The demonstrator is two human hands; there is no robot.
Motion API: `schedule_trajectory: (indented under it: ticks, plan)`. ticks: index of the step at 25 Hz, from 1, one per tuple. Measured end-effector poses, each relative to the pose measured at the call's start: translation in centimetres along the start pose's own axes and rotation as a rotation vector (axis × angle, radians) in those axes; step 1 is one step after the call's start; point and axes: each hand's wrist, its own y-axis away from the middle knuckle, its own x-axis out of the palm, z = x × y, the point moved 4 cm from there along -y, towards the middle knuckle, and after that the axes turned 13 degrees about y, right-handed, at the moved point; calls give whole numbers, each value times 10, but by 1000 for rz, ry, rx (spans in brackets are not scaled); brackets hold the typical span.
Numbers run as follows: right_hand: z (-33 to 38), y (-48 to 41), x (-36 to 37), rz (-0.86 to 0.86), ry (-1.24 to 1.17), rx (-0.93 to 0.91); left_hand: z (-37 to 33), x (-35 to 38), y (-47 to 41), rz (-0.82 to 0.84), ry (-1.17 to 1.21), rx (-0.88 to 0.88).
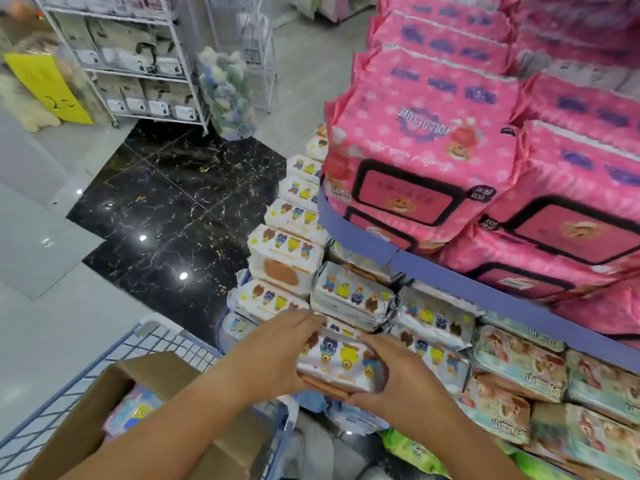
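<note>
Head view, white wipes pack [341, 365], cartoon bear print, brown lid

Both the left hand [277, 355] and the right hand [398, 372] grip a white cartoon-printed wipes pack [341, 363] at the lower shelf [450, 268], beside matching packs [353, 296], under pink packs [422, 150], with a cardboard box [114, 407] in a wire cart [69, 382] nearby.

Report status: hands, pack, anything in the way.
Hands: left hand and right hand grip white bear-print pack. Pack low, in front of stacked white packs. Blue shelf edge overhangs above.
</note>
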Motion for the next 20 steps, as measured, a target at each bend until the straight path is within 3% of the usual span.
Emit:
schedule_trajectory:
  ticks: [6, 10, 13, 20]
  plan:
    - [-47, -72, 39, -160, 106, 13, 78, 54, -68, -53, -50, 30]
    - [-62, -80, 63, -302, 454, -11, 95, 70, -73, -128, 46, -18]
    - [-68, -77, 75, -364, 441, -1, 94, 74, -68, -184, 54, -152]
    - [-52, -63, 66, -363, 408, -54, 84, 57, -27, -174, -12, -199]
